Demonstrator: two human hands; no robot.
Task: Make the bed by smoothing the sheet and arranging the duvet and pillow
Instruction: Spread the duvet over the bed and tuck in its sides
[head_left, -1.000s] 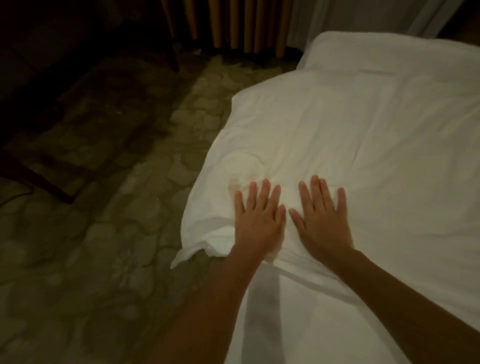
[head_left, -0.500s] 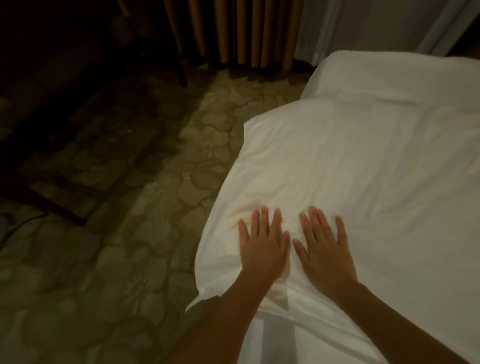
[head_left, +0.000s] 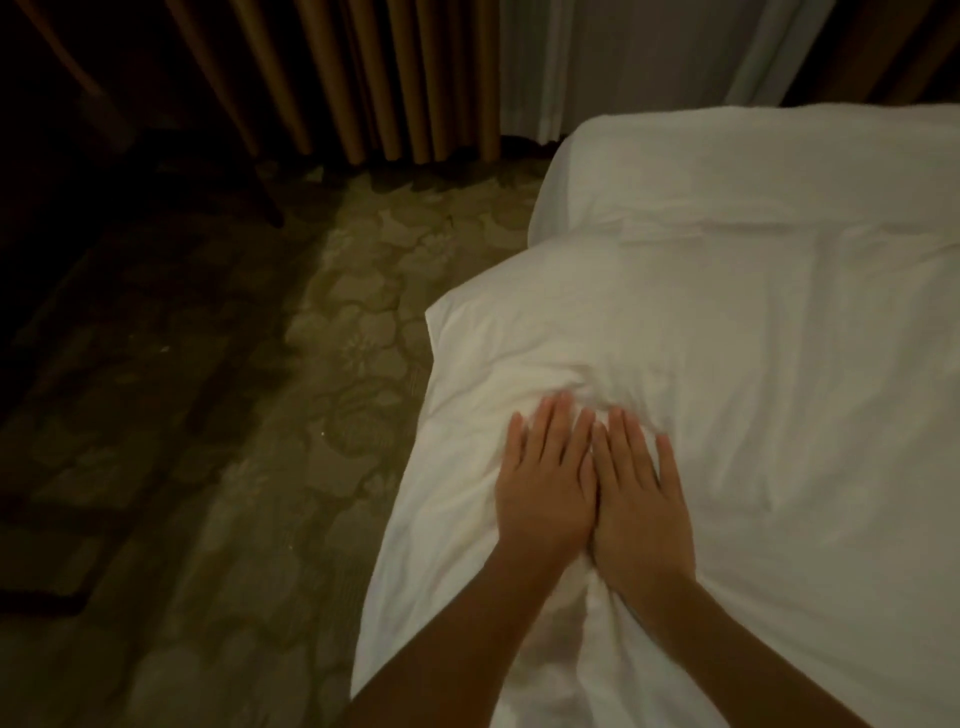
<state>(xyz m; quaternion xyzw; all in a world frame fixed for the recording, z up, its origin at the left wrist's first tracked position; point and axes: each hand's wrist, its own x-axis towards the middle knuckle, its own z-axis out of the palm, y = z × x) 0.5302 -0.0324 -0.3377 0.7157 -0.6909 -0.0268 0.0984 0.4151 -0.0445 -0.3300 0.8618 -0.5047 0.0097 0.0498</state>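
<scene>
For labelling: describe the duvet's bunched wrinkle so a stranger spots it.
On the white bed, find the duvet near its left edge. The wrinkle sits just beyond the fingertips of the left hand and right hand, more bunched than the fabric around it.

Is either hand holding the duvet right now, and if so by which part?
Nothing is held. The left hand and right hand lie flat, fingers straight, side by side, pressing on the duvet near its floor-side edge; no grip on the cloth.
</scene>
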